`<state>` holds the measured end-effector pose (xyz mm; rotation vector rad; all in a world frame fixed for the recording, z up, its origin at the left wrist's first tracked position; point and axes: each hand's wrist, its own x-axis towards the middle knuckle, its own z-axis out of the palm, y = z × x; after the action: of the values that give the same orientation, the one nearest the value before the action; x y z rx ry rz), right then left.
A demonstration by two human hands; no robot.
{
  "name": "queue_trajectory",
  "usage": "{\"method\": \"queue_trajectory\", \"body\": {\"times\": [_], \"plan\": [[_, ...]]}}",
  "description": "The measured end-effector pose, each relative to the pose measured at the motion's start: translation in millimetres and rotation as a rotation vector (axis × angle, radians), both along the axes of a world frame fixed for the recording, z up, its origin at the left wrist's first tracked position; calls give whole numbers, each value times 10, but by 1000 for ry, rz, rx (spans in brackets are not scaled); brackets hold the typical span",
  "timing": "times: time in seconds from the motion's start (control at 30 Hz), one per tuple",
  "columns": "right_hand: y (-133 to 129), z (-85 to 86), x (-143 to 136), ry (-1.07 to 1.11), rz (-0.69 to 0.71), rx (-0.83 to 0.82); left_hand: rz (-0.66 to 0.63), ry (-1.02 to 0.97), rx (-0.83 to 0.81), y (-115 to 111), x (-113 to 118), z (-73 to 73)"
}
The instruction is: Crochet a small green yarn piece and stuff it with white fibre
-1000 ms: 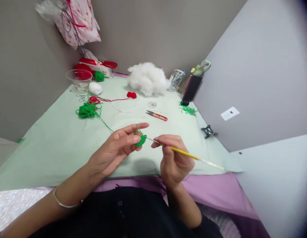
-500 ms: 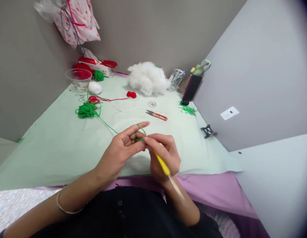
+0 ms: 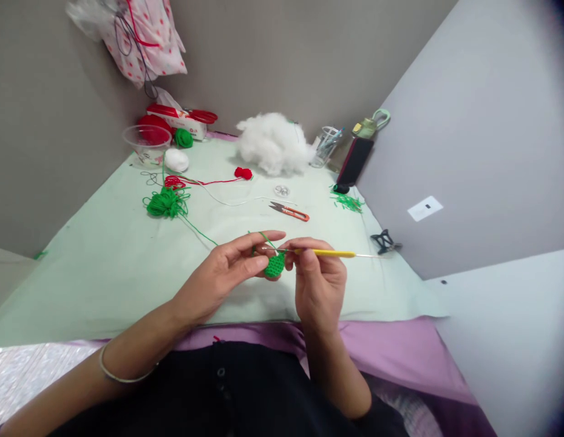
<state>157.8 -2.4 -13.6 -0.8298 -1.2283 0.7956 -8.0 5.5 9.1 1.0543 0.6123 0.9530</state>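
Between thumb and fingers, my left hand (image 3: 234, 262) pinches a small green crochet piece (image 3: 275, 265). Green yarn loops over its raised index finger and runs back to a loose green yarn bundle (image 3: 166, 203) on the table. My right hand (image 3: 322, 282) is closed round the yellow handle of a crochet hook (image 3: 329, 252), held nearly level. The hook's metal tip points left, just above the green piece and close to the left fingers. Whether a loop sits on the tip is too small to tell.
Orange thread snips (image 3: 289, 211) lie beyond my hands. Farther back are white stuffing (image 3: 273, 142), a red crocheted piece (image 3: 243, 173), a white yarn ball (image 3: 176, 160) and a clear plastic tub (image 3: 147, 145). At right stand a phone (image 3: 355, 161) and green yarn scraps (image 3: 348, 201).
The crochet hook has swung from slanting down toward me to nearly level. My right hand has turned and shifted right, and the green piece now shows between my hands.
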Motion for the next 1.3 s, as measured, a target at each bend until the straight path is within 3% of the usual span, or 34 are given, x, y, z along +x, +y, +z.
{"method": "queue_trajectory", "body": {"times": [0.17,0.5,0.73,0.97,1.17,1.3], "plan": [[30,36,44,104,91,-33,-31,18,11,33,-41,23],[8,97,130,-4,169,12,43,175,110,17,-58,130],[-90,158,166,-263,61,161,106,258,177,4,-53,128],[-109,57,112,-475,-84,533,239,328,238,-28,1,141],[-107,79,105,-349,-54,377,174,274,173,-22,-22,157],[-107,71,106,-421,-75,442,179,270,160,-6,-19,144]]}}
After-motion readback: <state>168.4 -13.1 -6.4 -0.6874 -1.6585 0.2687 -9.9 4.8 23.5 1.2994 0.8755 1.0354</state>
